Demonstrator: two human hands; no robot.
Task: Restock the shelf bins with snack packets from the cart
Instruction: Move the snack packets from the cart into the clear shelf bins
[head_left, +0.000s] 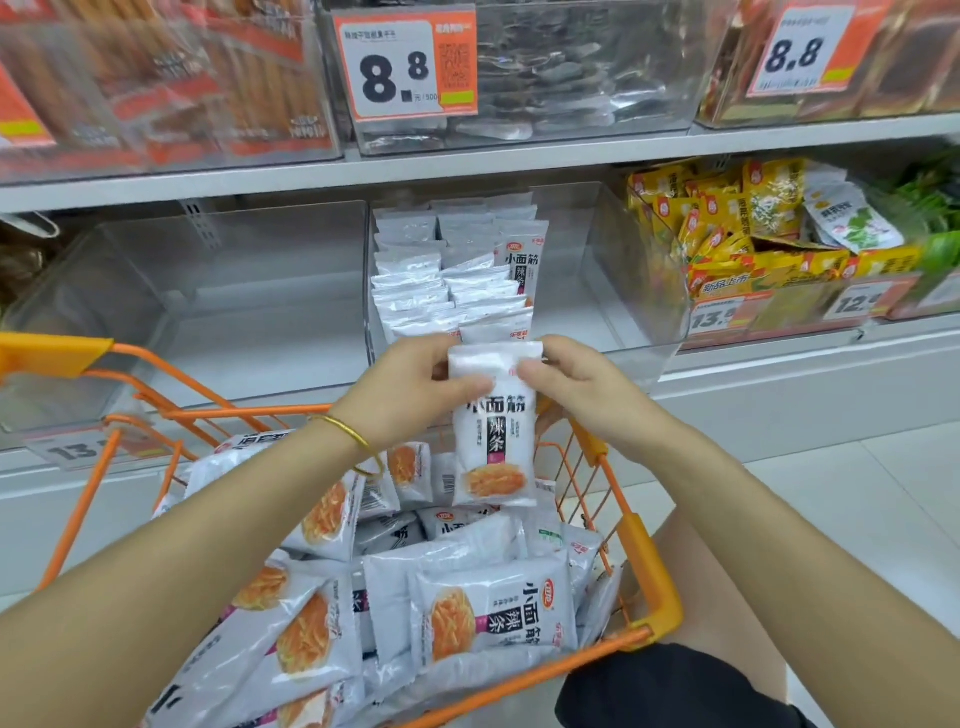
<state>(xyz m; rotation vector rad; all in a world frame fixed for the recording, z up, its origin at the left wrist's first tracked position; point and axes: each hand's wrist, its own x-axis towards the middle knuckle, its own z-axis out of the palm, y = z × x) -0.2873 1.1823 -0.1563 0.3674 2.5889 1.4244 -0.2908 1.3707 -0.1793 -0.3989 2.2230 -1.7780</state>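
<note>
**Both hands pinch one snack packet at the shelf bin**

We reach both forearms forward over the orange wire cart (644, 566), and our hands meet above its far end. Our left hand (410, 384) comes in from the left with a gold bangle (349, 432) on the wrist. Its thumb and curled fingers pinch the upper left part of a white snack packet (493, 441). Our right hand (582, 387) mirrors it, fingers curled round the packet's upper right edge.

The packet hangs upright between the two hands with its label facing us. Its top seal is at the front edge of the clear shelf bin (597, 270). Inside that bin, two rows of matching packets (415, 291) stand on edge along its left side. More loose packets (493, 613) of the same kind lie heaped in the cart beneath our arms.

To the right, a neighbouring bin holds yellow packets (727, 228). An orange price tag (405, 62) reading 8.8 hangs on the shelf above.
</note>
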